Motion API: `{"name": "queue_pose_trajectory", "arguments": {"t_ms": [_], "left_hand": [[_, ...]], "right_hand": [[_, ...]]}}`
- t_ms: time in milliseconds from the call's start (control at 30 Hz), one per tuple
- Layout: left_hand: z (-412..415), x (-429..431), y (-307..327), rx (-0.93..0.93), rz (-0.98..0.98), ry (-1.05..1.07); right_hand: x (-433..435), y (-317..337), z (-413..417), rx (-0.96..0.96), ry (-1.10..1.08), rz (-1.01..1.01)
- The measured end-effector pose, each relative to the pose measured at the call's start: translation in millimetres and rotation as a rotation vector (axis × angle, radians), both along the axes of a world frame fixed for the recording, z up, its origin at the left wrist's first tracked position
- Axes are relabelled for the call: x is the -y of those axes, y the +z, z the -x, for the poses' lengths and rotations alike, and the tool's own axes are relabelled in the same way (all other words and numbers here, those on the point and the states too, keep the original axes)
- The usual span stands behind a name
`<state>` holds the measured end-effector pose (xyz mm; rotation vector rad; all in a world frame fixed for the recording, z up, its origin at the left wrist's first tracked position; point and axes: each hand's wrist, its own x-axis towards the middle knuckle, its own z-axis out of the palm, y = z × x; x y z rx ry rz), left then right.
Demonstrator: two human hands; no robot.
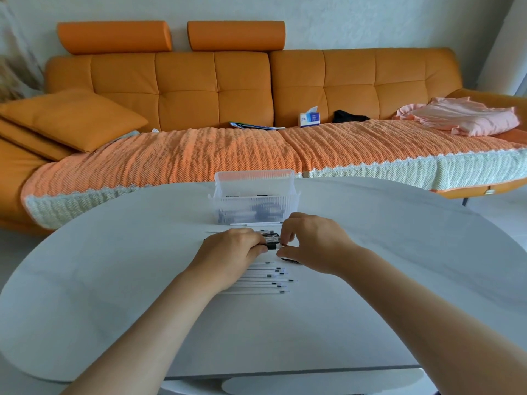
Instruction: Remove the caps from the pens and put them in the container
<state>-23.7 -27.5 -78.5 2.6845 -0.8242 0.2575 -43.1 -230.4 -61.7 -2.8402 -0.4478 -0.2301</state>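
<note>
l hand (231, 250) grips capped pens (271, 239), long axis l-r, caps toward r hand (312, 242), which pinches one cap (275, 246). container (253, 208) just beyond, nearer r.

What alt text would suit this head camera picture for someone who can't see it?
Over a white table, the left hand grips a bundle of dark pens while the right hand pinches one's end. Thin white pens lie in a row nearer the person, a clear container stands beyond, an orange sofa behind.
</note>
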Motion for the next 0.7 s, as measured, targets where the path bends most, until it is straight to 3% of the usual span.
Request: {"name": "queue_pose_trajectory", "arguments": {"t_ms": [433,700], "left_hand": [[-5.1,-18.8,4.4,-0.071,0.022,0.026],[-12.2,-47.7,8.9,-0.021,-0.020,0.252]], "right_hand": [[13.5,-0.9,0.0,-0.068,0.035,0.002],[21.6,0.6,-4.1,-0.098,-0.051,0.003]]}}
